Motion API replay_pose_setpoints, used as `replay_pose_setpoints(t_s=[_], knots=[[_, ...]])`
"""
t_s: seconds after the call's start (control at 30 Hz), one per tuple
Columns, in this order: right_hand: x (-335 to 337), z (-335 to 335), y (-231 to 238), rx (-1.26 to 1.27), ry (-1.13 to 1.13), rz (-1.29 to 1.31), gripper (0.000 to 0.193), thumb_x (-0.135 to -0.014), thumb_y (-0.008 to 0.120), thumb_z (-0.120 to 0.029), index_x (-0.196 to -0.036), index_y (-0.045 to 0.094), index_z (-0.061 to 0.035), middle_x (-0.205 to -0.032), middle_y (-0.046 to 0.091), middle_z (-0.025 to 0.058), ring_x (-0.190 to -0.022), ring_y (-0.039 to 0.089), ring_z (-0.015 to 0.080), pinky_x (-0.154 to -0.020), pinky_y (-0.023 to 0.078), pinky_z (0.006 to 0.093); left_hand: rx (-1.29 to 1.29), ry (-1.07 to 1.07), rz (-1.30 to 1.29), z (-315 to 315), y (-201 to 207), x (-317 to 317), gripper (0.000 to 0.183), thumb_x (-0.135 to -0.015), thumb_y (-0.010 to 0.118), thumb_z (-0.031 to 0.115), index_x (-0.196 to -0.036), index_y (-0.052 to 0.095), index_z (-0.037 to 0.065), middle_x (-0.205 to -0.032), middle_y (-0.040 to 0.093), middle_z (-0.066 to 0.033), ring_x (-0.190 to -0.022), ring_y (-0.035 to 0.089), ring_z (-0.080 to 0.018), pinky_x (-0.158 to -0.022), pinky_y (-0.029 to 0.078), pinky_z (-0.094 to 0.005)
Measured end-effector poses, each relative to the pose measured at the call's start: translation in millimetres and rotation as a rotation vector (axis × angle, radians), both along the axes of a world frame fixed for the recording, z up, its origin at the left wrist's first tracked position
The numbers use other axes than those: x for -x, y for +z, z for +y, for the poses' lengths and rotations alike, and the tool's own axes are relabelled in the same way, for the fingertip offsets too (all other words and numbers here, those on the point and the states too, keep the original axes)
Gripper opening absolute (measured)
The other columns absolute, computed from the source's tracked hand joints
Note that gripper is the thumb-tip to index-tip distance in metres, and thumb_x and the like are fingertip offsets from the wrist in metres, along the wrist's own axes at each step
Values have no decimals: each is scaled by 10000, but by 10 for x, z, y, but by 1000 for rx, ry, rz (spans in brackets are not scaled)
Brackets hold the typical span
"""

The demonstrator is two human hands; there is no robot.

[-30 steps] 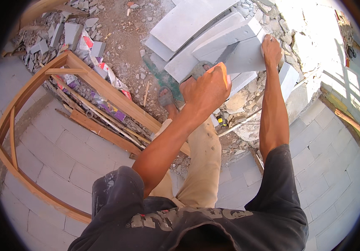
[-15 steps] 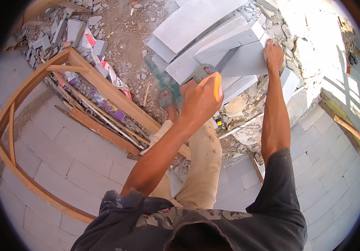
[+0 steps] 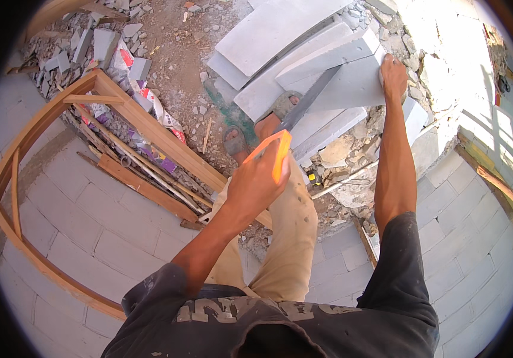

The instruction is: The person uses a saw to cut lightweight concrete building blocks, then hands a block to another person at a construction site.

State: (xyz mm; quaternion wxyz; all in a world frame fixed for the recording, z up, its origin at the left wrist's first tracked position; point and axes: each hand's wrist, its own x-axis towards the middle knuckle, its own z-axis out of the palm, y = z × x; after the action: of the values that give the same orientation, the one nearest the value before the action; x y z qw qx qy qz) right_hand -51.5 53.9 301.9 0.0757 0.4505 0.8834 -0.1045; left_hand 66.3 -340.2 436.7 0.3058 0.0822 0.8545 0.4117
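Note:
My left hand is closed round the orange handle of a handsaw. The grey blade slants up and right from the handle, its far end against a pale grey block. A thin dark line runs across the block's top from the blade's far end toward its right edge. At that right edge my right hand grips the block, its fingers partly hidden. Under and behind the block lie more pale slabs, stacked at a slant. One sandalled foot is beside the stack, close to the blade.
Rubble and a yellow-and-black tape measure lie between my legs and the slabs. To the left stand a wooden frame and loose planks. Broken blocks are heaped at the far left. Block walling spans the near left.
My left hand has drawn the saw back toward my body, down and to the left, so more of the blade shows. My right hand stays on the block's edge.

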Motion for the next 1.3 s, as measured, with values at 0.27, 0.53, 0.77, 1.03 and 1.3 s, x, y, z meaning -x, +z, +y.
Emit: replay_pose_setpoints(t_s=[0.27, 0.53, 0.77, 1.03, 1.3], knots=[[31, -391, 71, -60, 98, 20, 625, -956, 414, -509, -1228, 735, -46, -1251, 697, 278, -1182, 656, 456, -1045, 482, 492, 122, -33, -108, 545, -325, 521, 422, -1000, 599, 265, -1364, 605, 52, -929, 726, -276, -825, 713, -459, -748, 587, -519], [80, -330, 150, 32, 52, -38, 642, -933, 435, -509, -1275, 719, -46, -1246, 706, 267, -1186, 656, 452, -1053, 475, 494, -33, 40, 48, -625, 267, -436, 522, -958, 671, 198, -1442, 560, 36, -832, 750, -190, -660, 727, -368, -612, 603, -455], [-13, -235, 77, 13, 48, -37, 634, -935, 428, -510, -1247, 731, -49, -1289, 680, 275, -1185, 647, 466, -1052, 476, 487, 181, -97, -181, 563, -204, 420, 419, -993, 607, 230, -1368, 594, 43, -1060, 745, -219, -839, 717, -444, -746, 583, -524], [37, -338, 138, 18, 42, -24, 640, -931, 432, -514, -1278, 720, -59, -1298, 680, 269, -1206, 643, 455, -1043, 483, 490, 57, 41, -77, -368, 153, -201, 432, -979, 623, 267, -1335, 612, 23, -894, 729, -234, -793, 715, -437, -705, 584, -516], [19, -58, 0, -10, 30, -35, 632, -928, 429, -509, -1268, 731, -70, -1284, 685, 269, -1208, 639, 451, -1040, 484, 503, 101, -3, 23, -196, -112, -194, 434, -961, 652, 279, -1312, 625, 25, -696, 704, -201, -653, 725, -393, -620, 593, -499]])
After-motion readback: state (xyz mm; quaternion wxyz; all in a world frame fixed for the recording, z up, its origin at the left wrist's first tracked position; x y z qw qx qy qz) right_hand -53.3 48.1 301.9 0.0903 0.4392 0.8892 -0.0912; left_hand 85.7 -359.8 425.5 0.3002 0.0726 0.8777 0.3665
